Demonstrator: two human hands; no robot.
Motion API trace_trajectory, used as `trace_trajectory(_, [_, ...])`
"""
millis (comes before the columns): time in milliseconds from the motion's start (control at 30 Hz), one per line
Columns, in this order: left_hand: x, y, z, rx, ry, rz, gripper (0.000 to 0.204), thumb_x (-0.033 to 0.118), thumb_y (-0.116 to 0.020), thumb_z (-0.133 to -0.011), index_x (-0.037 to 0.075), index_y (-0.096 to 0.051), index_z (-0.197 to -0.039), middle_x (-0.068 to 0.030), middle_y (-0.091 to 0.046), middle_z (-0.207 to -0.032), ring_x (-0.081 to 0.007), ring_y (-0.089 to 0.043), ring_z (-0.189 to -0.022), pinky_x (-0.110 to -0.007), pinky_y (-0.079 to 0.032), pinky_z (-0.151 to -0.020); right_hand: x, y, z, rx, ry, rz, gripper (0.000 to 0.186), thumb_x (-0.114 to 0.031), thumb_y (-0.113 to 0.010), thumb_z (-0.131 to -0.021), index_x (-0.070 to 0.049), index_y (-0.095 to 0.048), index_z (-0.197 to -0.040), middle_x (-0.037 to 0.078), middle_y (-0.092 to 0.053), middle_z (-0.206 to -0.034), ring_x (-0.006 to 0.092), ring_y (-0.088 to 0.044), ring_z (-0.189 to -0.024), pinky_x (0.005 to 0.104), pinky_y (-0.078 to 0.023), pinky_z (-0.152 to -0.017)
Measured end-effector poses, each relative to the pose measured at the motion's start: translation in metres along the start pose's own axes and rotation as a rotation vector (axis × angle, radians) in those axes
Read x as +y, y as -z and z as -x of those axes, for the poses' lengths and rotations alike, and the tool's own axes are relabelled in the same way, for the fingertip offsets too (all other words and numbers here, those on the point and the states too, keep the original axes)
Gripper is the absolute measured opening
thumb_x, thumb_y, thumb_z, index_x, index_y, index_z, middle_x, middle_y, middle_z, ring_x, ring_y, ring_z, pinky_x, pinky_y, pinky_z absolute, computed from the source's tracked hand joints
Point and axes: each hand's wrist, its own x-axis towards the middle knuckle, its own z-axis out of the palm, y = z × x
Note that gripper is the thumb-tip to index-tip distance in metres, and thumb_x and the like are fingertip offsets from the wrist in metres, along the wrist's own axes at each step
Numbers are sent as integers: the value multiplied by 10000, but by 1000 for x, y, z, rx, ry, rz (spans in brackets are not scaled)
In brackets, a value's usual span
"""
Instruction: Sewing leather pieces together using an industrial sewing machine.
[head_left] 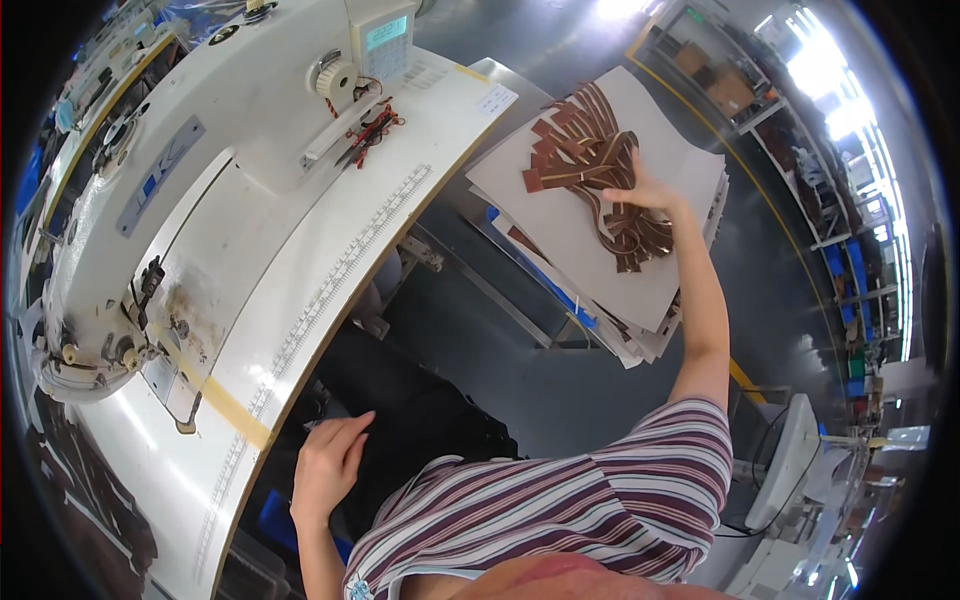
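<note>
My right hand [645,188] reaches out to a bundle of brown leather-like strips [590,135] at the upper right. Its thumb and forefinger are spread apart against the strips; the other fingers are hard to make out. The strips fan out at one end and curl into loops near the hand. They lie on a stack of large white sheets [560,240]. My left hand [332,465] hovers over my lap beside the table's edge, fingers stretched out and nothing visible in them.
A white sewing machine [180,190] with a small lit display [386,35] stands on the white table [330,240], which has a printed ruler. Thread snips [362,145] with red cord lie by its handwheel. Dark pieces [90,490] hang at the lower left. Shelves [800,170] stand at the far right.
</note>
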Motion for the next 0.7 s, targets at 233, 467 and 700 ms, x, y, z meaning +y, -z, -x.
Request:
trace_trajectory(233, [21,-17,-50,-91,-259,18,263,20,-639,-795,62,-660,-1054,-84,-654,-911,-272,-621,-867,-374,-488,-804,67,-33,-45,695,218,-46,1324,-625,-805,-501,-204,-51,-1505,324,-242,-1455,464,-226,-1360,507,-284,-1074])
trace_trajectory(467, [53,-70,-128,-168,-683,61,447,15,-636,-770,72,-578,-1209,-118,-559,-1235,-295,-487,-1216,-436,-403,-1013,52,-26,-55,172,-27,-359,521,-255,-654,-728,0,-576,-1175,161,-671,-908,247,-643,-827,367,-481,-760])
trace_trajectory(700, [90,-165,-225,-10,-934,-337,452,60,-532,-825,78,-508,-1276,-100,-483,-1342,-258,-418,-1293,-503,-284,-1089,-55,0,18,-44,164,-218,317,-146,-580,-728,12,-605,-1001,162,-658,-844,247,-639,-805,378,-483,-738])
